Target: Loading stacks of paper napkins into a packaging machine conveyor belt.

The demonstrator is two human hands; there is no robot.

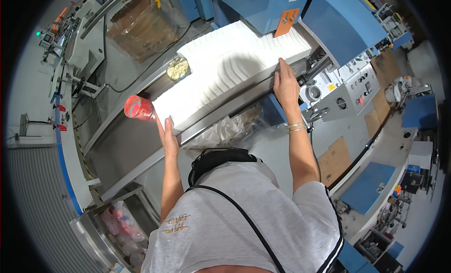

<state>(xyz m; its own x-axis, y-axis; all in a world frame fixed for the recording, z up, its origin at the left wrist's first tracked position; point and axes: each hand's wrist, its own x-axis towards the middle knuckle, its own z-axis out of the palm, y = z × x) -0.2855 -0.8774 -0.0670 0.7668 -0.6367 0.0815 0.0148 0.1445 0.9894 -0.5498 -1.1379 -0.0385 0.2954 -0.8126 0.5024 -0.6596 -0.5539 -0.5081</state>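
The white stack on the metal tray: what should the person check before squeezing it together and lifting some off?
1. Left hand flat against the near end of the white stack of folded sheets: ok.
2. Right hand on the stack's side by the blue machine: ok, fingers rest on the edge.
3. Stack lying straight in the metal tray: ok, though the rows look a little wavy.
4. Tray end beyond the left hand: ok, bare metal there.
5. Red wrapped pack near the left fingertips: cannot tell if it touches the stack.
6. Whether the machine is running: cannot tell.
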